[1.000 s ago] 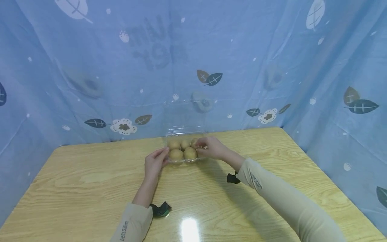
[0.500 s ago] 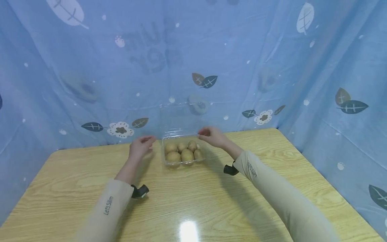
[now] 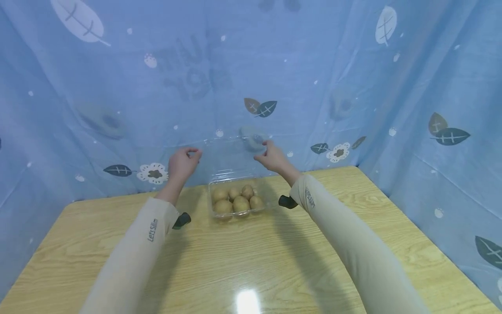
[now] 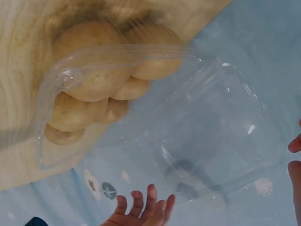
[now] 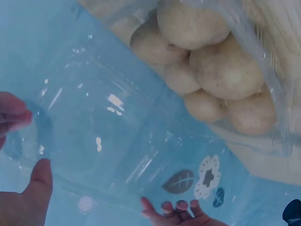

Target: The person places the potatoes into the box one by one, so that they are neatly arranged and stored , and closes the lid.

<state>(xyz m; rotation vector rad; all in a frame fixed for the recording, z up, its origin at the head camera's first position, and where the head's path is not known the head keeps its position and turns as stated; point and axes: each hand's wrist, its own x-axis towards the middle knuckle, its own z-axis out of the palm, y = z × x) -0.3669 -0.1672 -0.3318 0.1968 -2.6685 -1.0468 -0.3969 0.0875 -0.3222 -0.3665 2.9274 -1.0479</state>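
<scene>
Head view: clear plastic clamshell box (image 3: 237,209) sits on the light wooden table (image 3: 274,261) near its far edge, close to the blue leaf-print cloth backdrop (image 3: 117,87). 6 brown kiwifruit (image 3: 235,199) lie in the box base in 2 rows. Clear hinged lid (image 3: 231,155) stands up behind the base, open, roughly upright. Left hand (image 3: 182,162) is raised at the lid's top left corner, fingers curled toward the thumb; contact with the rim cannot be told from here. Right hand (image 3: 270,157) is raised at the lid's top right corner, thumb and fingers closing on the rim. Both arms wear beige sleeves (image 3: 353,244) with small lettering, black wrist mounts (image 3: 287,202) under them.

Left wrist view: lid (image 4: 207,136) fills the middle, see-through, backdrop showing behind it. Kiwifruit (image 4: 91,75) are bunched in the base at upper left, on the table (image 4: 19,94). Right hand's fingertips (image 4: 143,212) show at the bottom edge, just at the lid rim. Left hand's fingertips (image 4: 295,160) sit at the right edge, beside the lid corner; grip on it cannot be told.

Right wrist view: kiwifruit (image 5: 211,70) at upper right in the base, lid (image 5: 108,132) spreading down-left. Right hand (image 5: 21,155) has its thumb and fingers on either side of the lid corner, pinching it. Left hand's fingertips (image 5: 174,209) show at the bottom by the opposite lid edge.
</scene>
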